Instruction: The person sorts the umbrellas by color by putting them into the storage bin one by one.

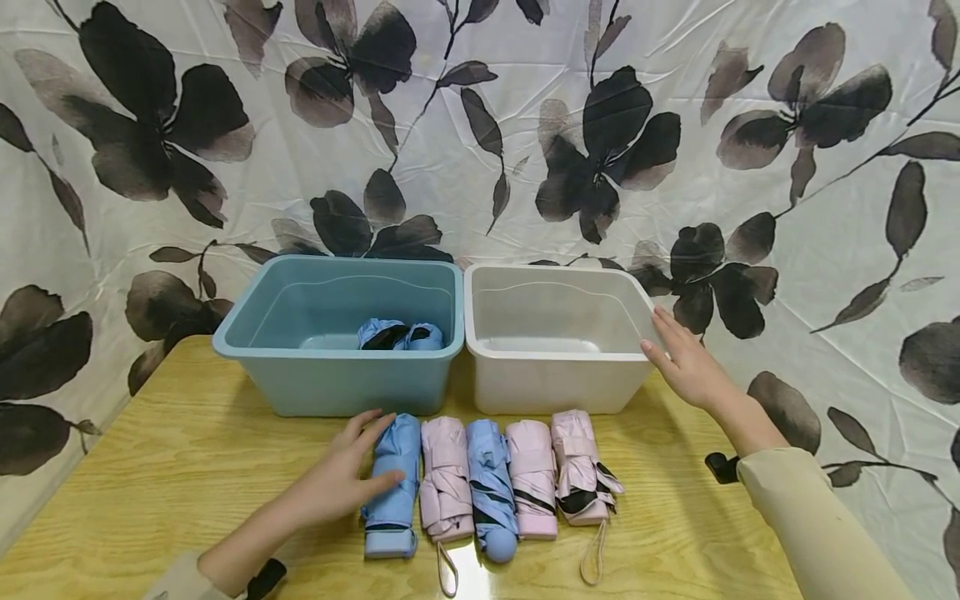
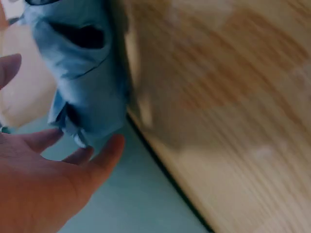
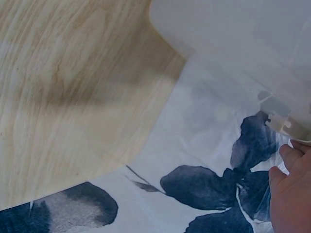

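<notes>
A row of folded umbrellas lies on the table. My left hand [image 1: 333, 479] is at the leftmost blue umbrella [image 1: 397, 475], thumb and fingers spread over its left side and far end. In the left wrist view, the fingertips are close by that umbrella [image 2: 92, 92]; whether they press it I cannot tell. Rightward follow a pink umbrella [image 1: 446, 475], a blue umbrella [image 1: 491, 483] and two more pink ones. My right hand [image 1: 690, 367] rests with extended fingers on the right rim of the white bin [image 1: 555, 383]. In the right wrist view, the hand [image 3: 294, 194] shows only partly, beside the rim.
A blue bin [image 1: 352, 387] stands left of the white one, with blue folded umbrellas [image 1: 401, 335] in its right end. Both bins stand behind the row on the wooden table [image 1: 225, 467]. A floral cloth [image 1: 480, 125] hangs behind.
</notes>
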{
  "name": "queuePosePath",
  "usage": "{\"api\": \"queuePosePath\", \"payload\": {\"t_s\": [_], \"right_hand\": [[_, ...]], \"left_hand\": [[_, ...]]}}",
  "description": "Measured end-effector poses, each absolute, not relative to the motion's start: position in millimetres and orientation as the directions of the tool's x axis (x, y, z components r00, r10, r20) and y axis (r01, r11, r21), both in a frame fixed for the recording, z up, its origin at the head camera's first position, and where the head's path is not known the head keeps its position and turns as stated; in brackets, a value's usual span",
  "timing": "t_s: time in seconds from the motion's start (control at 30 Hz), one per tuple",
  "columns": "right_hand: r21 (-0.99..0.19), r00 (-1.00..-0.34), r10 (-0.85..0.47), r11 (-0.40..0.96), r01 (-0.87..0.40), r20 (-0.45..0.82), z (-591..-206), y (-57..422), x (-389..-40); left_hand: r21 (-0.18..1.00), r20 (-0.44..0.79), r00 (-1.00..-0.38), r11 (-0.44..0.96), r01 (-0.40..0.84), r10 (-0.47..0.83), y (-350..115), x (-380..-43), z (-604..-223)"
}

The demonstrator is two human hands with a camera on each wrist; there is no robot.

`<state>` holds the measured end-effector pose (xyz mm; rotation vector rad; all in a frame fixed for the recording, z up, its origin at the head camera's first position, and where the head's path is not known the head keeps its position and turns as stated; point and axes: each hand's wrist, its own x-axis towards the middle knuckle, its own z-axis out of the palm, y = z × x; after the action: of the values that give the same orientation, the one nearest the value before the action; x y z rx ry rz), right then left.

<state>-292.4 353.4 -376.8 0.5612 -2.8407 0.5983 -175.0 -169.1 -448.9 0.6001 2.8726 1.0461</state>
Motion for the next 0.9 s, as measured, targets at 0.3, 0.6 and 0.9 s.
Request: {"api": "queuePosePath", "payload": {"t_s": [0.3,0.6,0.9], "right_hand": [[-0.350,-0.918,-0.317,0.854,-0.386,0.238,-377,353,-293],[-0.356,-0.917,-0.318,0.850,-0.388,0.240,-376,352,-292],[-0.352,-0.920,-0.314,0.855,-0.381,0.235,-377,352,-292]], "left_hand": [[0.634,-0.007,-0.936,0.725,0.268,0.352,-160,-181,-460],[0.692,0.003,-0.940,0.677,0.249,0.343,-157,-184,-465],[0.772,0.063,-0.955,0.592,0.230,0.289,-154,-184,-474]]}}
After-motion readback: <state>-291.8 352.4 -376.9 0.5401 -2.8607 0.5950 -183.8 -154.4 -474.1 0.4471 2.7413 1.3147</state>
